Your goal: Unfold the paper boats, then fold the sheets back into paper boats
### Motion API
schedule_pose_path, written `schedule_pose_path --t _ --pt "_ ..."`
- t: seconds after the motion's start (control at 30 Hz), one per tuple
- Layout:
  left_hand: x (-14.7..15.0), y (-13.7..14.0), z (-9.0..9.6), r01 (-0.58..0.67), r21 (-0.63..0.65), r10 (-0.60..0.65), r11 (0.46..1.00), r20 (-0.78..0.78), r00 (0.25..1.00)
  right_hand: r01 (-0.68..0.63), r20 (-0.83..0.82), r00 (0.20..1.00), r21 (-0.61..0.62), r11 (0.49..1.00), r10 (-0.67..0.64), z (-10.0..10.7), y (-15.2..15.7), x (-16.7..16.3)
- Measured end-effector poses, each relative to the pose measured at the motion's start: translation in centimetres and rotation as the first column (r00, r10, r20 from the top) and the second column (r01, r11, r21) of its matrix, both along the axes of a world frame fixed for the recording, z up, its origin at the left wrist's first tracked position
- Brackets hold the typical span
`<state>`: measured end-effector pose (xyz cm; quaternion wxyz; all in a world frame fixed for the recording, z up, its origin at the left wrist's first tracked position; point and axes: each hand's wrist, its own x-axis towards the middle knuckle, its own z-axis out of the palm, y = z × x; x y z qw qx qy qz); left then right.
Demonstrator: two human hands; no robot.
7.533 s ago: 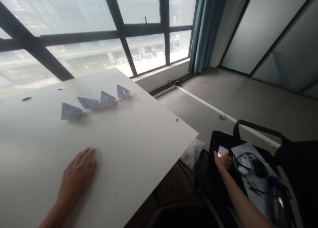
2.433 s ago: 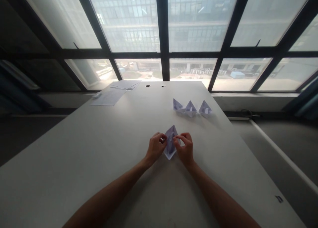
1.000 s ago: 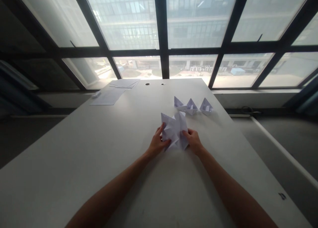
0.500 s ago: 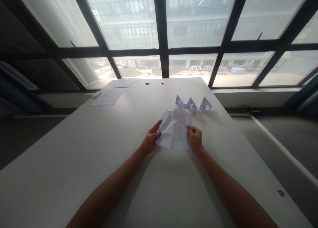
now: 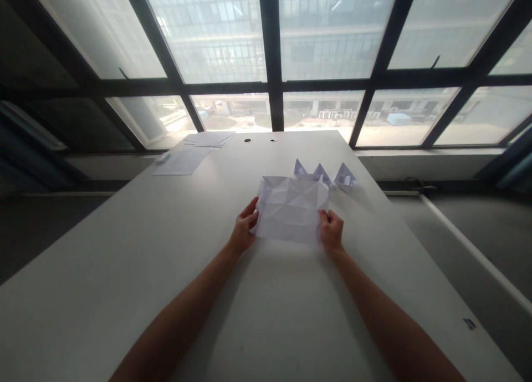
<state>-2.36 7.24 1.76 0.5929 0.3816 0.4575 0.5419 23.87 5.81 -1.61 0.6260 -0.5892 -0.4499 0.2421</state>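
A creased white sheet of paper (image 5: 288, 210) is stretched between my two hands, tilted above the table, with fold lines crossing its whole face. My left hand (image 5: 244, 225) grips its left edge, fingers partly behind the sheet. At the right edge, my right hand (image 5: 331, 229) pinches the paper between thumb and curled fingers. Just beyond the sheet stand folded paper boats: a left one (image 5: 299, 169) and a middle one (image 5: 321, 173), both partly hidden by the sheet, and a right one (image 5: 344, 176) in full view.
The white table (image 5: 166, 260) runs toward large windows. Flat white sheets (image 5: 178, 163) lie at its far left, with a small crumpled whitish thing (image 5: 163, 158) on them. Two round holes are near the far edge. A small dark mark (image 5: 469, 324) sits at the right edge.
My hands have moved apart, the left one leftward and the right one slightly rightward. The crumpled, partly folded paper is now spread wider and flatter.
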Motion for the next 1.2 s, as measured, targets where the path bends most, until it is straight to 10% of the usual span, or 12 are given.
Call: schedule_pose_path --t 0.4,0.77,1.03,1.2 --pt "-1.6 1.7 0.3 0.043 0.069 -0.004 0.997 -0.494 0.87 -0.066 0.141 0.988 0.012 0.998 0.063 0.6 -0.5 -0.5" --pt "-7.7 3.5 1.0 0.171 -0.239 -0.248 0.956 -0.345 0.905 -0.102 -0.013 0.995 0.01 0.995 0.102 0.6 -1.1 -1.5" --pt "-9.5 4.2 1.3 0.141 -0.147 -0.198 0.979 -0.523 0.829 -0.402 0.111 0.905 -0.097 0.911 0.411 0.9 -2.3 -2.5" --pt "-9.8 4.3 1.1 -0.059 0.012 0.053 0.998 -0.638 0.768 -0.416 0.109 0.9 -0.078 0.906 0.422 0.3 -2.2 -2.6"
